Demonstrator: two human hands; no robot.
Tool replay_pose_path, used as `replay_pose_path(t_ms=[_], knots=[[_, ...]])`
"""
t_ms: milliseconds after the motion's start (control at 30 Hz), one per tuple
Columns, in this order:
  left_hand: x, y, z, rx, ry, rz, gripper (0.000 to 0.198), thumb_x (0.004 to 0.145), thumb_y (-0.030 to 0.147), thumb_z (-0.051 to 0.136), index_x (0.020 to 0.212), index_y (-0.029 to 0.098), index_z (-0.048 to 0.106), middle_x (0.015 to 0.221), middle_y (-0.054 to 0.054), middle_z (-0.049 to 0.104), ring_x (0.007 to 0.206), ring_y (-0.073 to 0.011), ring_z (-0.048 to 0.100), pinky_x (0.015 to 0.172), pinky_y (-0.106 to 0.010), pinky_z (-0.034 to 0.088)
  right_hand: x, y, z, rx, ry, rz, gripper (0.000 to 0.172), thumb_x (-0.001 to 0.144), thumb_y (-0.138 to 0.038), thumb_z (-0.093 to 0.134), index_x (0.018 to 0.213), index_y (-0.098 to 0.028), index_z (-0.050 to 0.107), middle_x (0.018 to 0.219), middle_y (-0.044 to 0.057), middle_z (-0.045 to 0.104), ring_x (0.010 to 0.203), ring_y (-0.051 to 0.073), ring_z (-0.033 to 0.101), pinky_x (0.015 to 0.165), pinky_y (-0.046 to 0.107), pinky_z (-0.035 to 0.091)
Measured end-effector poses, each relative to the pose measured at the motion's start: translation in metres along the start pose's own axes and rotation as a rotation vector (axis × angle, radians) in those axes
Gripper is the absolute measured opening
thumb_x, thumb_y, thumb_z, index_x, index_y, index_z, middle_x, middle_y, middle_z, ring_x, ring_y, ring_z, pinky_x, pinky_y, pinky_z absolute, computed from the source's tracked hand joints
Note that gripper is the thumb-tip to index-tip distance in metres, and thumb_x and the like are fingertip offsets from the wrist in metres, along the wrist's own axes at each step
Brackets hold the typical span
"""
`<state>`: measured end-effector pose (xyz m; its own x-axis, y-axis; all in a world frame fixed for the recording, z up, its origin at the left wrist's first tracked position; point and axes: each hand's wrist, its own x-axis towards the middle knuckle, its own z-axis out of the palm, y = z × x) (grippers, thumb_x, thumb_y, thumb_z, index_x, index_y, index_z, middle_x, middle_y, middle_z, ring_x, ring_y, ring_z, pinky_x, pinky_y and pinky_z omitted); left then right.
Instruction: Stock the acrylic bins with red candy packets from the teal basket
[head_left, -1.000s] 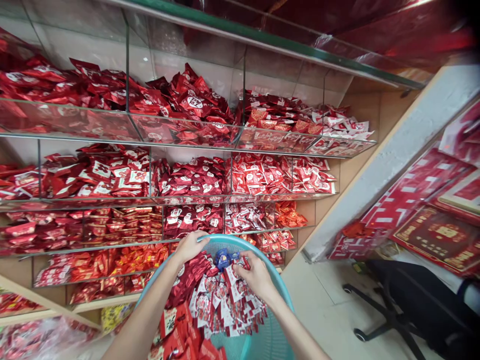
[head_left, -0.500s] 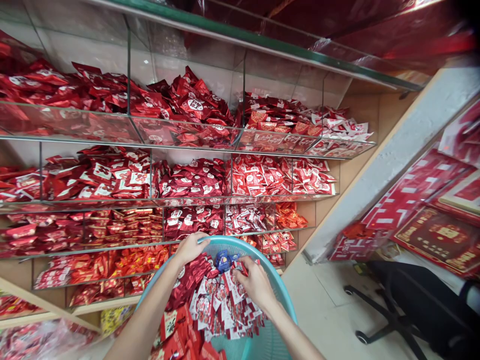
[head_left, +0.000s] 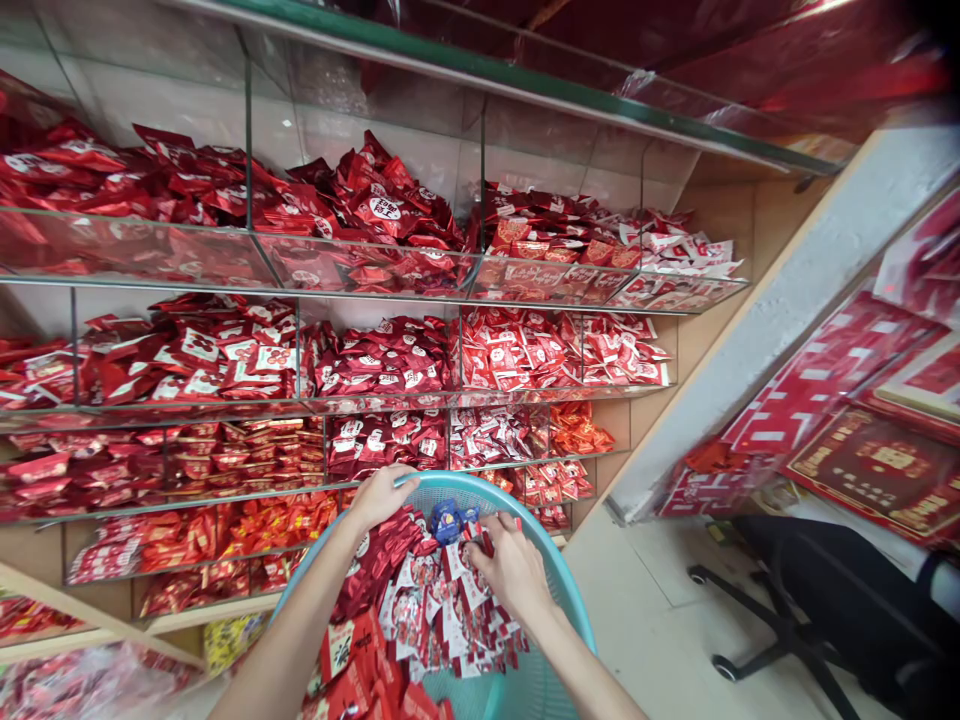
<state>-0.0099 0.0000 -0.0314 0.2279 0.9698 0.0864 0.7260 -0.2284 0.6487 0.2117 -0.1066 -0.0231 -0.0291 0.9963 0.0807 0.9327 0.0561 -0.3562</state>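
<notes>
A teal plastic basket (head_left: pixel 555 590) at the bottom centre holds a heap of small red and white candy packets (head_left: pixel 427 615) and a blue wrapped piece (head_left: pixel 448 520). My left hand (head_left: pixel 381 495) grips the basket's far rim, fingers curled over it. My right hand (head_left: pixel 510 565) lies on the pile with fingers closed on several red and white packets, just right of the blue piece.
Glass shelves (head_left: pixel 375 290) divided into compartments rise in front of me, full of red packets (head_left: pixel 390 365). A white pillar (head_left: pixel 787 310) stands to the right. Red printed sheets (head_left: pixel 870 460) lean at far right above a black office chair (head_left: pixel 817 610).
My right hand has slid a little left and up across the pile toward the blue piece. My left hand has stayed on the rim.
</notes>
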Motion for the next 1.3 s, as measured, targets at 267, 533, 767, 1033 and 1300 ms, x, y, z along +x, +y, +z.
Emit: replay_pose_path(t_ms=[267, 533, 767, 1033, 1300], knots=[[0.002, -0.002, 0.000, 0.016, 0.010, 0.002, 0.037, 0.076, 0.046, 0.043, 0.098, 0.025, 0.063, 0.106, 0.001, 0.064, 0.095, -0.0179, 0.058, 0.083, -0.025, 0.041, -0.002, 0.000, -0.002, 0.032, 0.093, -0.023, 0.026, 0.082, -0.038, 0.044, 0.102, -0.024, 0.053, 0.101, 0.005, 0.057, 0.082, 0.018, 0.058, 0.061, 0.024, 0.037], [0.002, -0.009, 0.006, 0.008, 0.034, -0.014, 0.039, 0.076, 0.049, 0.043, 0.101, 0.025, 0.063, 0.112, 0.001, 0.061, 0.101, -0.0186, 0.056, 0.089, -0.027, 0.040, -0.006, 0.009, -0.008, 0.156, 0.265, -0.009, 0.022, 0.084, -0.031, 0.039, 0.096, -0.021, 0.056, 0.094, 0.005, 0.059, 0.077, 0.017, 0.059, 0.068, 0.025, 0.040], [-0.005, -0.003, 0.005, 0.037, -0.015, -0.074, 0.054, 0.073, 0.058, 0.042, 0.114, 0.026, 0.057, 0.122, -0.001, 0.055, 0.114, -0.0211, 0.048, 0.098, -0.031, 0.034, -0.014, 0.015, -0.010, 0.258, 0.351, -0.035, 0.022, 0.085, -0.027, 0.038, 0.095, -0.020, 0.056, 0.091, 0.005, 0.058, 0.083, 0.017, 0.057, 0.075, 0.025, 0.040], [-0.009, 0.002, 0.011, 0.047, -0.007, -0.074, 0.057, 0.073, 0.061, 0.042, 0.117, 0.028, 0.054, 0.127, 0.001, 0.050, 0.117, -0.0205, 0.045, 0.101, -0.031, 0.031, -0.020, 0.021, -0.014, 0.329, 0.405, -0.020, 0.024, 0.085, -0.028, 0.037, 0.092, -0.021, 0.059, 0.088, 0.005, 0.060, 0.080, 0.017, 0.058, 0.072, 0.026, 0.042], [-0.019, 0.018, 0.009, -0.030, -0.035, -0.078, 0.045, 0.072, 0.060, 0.044, 0.104, 0.034, 0.063, 0.130, 0.006, 0.045, 0.110, -0.0228, 0.051, 0.096, -0.031, 0.035, -0.030, 0.028, -0.014, 0.389, 0.391, -0.013, 0.024, 0.085, -0.028, 0.037, 0.094, -0.020, 0.058, 0.090, 0.005, 0.060, 0.079, 0.016, 0.057, 0.070, 0.025, 0.042]])
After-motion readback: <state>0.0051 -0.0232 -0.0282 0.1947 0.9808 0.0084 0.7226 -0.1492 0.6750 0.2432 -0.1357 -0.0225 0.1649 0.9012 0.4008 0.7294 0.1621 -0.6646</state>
